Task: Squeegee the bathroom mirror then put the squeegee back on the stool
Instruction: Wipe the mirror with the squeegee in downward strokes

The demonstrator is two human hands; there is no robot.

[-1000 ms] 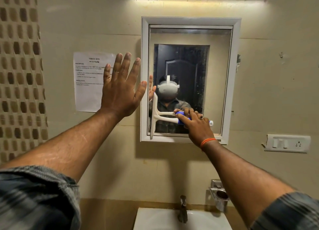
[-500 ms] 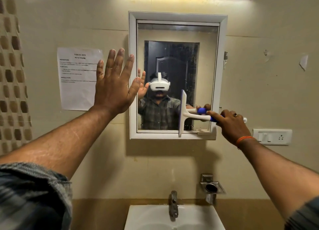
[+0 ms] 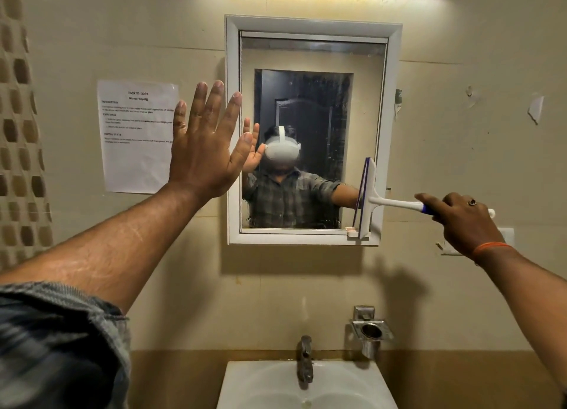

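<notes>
Right hand grips squeegee handle; blade at mirror lower right edge. Left hand splayed, empty. Next stroke: keep blade flat, pressure even, overlap passes.

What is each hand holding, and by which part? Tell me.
The right hand grips the squeegee by the blue end of its handle, fingers curled round it. The left hand holds nothing; it is open with fingers spread.
</notes>
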